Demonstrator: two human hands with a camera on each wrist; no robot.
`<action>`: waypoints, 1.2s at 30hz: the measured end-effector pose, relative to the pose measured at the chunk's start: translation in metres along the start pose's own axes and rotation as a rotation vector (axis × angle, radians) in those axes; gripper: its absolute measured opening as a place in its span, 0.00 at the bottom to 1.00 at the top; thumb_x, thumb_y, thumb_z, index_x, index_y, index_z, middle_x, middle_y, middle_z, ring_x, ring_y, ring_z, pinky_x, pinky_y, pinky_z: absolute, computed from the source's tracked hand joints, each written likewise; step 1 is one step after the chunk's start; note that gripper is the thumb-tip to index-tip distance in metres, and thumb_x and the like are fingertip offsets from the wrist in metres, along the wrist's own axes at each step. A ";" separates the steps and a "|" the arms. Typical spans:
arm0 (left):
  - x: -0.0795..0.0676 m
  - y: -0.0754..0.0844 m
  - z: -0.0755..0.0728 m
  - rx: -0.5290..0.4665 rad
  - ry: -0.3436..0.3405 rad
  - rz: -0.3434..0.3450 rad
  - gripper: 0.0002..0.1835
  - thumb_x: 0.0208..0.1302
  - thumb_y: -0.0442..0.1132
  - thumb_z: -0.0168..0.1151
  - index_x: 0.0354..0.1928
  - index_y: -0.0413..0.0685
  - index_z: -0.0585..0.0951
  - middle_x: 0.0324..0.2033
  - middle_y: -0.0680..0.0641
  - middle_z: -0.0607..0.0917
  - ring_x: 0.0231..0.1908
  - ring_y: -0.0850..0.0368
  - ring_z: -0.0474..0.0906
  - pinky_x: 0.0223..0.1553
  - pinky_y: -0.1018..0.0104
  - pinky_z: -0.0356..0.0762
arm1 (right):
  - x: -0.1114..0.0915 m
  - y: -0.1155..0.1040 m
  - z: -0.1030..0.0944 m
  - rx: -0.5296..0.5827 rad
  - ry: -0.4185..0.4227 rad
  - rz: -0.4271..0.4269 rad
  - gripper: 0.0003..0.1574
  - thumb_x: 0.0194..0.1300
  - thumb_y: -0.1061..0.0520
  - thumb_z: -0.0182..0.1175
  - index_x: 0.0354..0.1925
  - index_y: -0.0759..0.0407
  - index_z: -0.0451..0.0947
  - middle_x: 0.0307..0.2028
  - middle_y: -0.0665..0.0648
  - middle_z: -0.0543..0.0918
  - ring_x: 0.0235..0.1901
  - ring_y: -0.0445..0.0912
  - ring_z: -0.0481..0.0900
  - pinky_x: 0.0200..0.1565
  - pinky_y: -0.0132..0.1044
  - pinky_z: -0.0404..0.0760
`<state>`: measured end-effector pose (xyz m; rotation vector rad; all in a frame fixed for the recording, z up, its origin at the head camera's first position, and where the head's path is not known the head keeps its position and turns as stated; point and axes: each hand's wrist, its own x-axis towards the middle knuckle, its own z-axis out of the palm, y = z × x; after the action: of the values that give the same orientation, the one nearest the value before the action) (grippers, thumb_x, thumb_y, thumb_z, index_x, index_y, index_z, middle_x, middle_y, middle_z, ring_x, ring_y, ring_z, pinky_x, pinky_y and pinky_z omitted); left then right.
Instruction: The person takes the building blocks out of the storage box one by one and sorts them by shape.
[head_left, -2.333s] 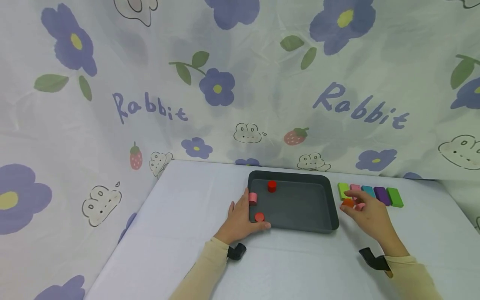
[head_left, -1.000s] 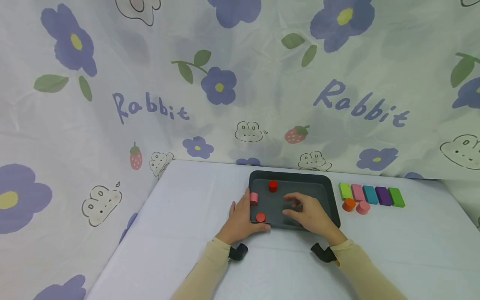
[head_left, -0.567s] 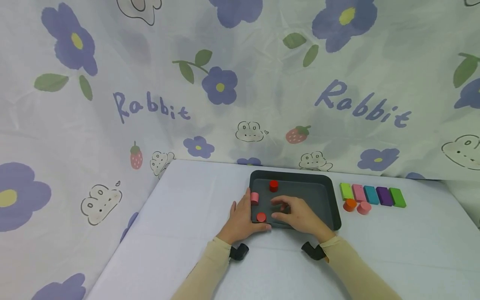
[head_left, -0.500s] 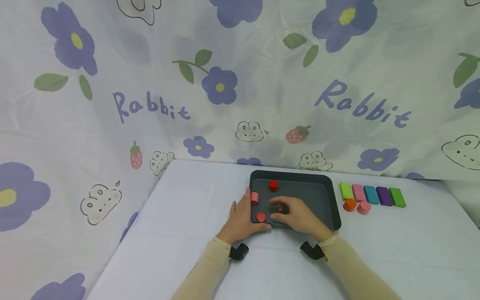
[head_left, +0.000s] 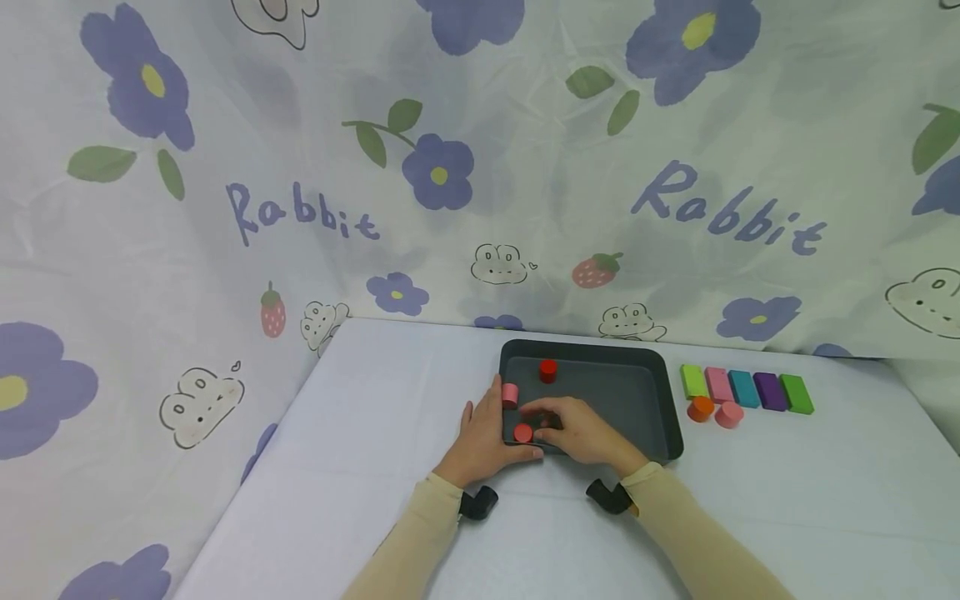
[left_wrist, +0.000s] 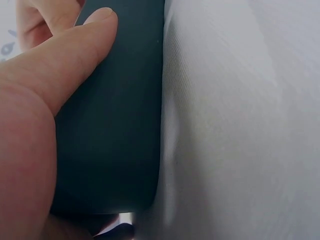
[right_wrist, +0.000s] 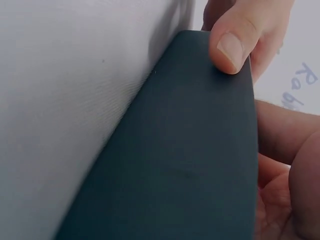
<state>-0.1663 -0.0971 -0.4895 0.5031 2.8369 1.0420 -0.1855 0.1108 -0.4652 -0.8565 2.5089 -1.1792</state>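
Left hand, fingers straight, touches tray; right hand, fingers parted, beside nearest red cylinder (head view only).

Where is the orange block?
In the head view, the orange block is right of the tray, in front of the lime block, beside the round pink one.

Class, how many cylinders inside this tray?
3: a red cylinder at the back, a pink cylinder at the left, a second red cylinder beside the right hand, which may hide more.
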 end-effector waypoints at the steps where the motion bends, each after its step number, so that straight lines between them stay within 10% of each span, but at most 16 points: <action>1: 0.000 0.000 0.000 0.000 0.002 0.002 0.69 0.52 0.65 0.74 0.79 0.38 0.41 0.78 0.40 0.53 0.76 0.45 0.52 0.73 0.34 0.37 | 0.001 0.000 0.000 0.002 -0.011 -0.003 0.25 0.67 0.66 0.64 0.62 0.61 0.78 0.47 0.51 0.83 0.39 0.43 0.76 0.39 0.33 0.77; 36: 0.000 0.001 0.000 -0.009 -0.013 -0.007 0.70 0.52 0.64 0.75 0.79 0.38 0.39 0.78 0.39 0.51 0.76 0.44 0.50 0.73 0.36 0.34 | 0.014 0.005 -0.006 -0.016 -0.185 -0.043 0.24 0.65 0.70 0.62 0.57 0.56 0.82 0.50 0.49 0.83 0.46 0.45 0.77 0.54 0.43 0.78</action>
<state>-0.1656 -0.0965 -0.4887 0.4972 2.8192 1.0466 -0.2015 0.1090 -0.4649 -0.9811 2.3649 -1.0418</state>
